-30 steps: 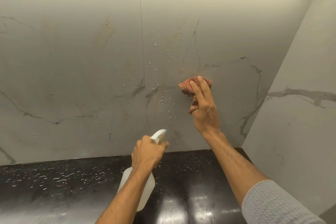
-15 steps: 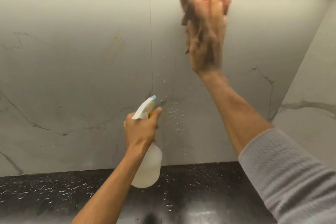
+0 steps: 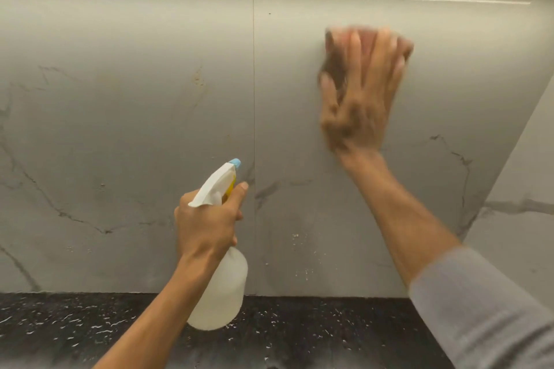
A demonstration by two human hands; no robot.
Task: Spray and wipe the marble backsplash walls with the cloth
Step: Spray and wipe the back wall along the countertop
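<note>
Two panels of the marble backsplash (image 3: 126, 129) meet at a vertical seam, and the work looks partway done. At about one o'clock the right hand (image 3: 361, 90), fingers spread flat, presses the reddish cloth (image 3: 335, 69) against the upper right panel; motion blur suggests a stroke underway. Droplets (image 3: 299, 252) cling low on that panel near five o'clock, so its lower part seems left to wipe. Toward six o'clock the left hand (image 3: 207, 225) grips the spray bottle (image 3: 223, 287) above the dark table (image 3: 60, 329), nozzle toward the wall. The left panel's brownish stain (image 3: 198, 81) appears untreated.
</note>
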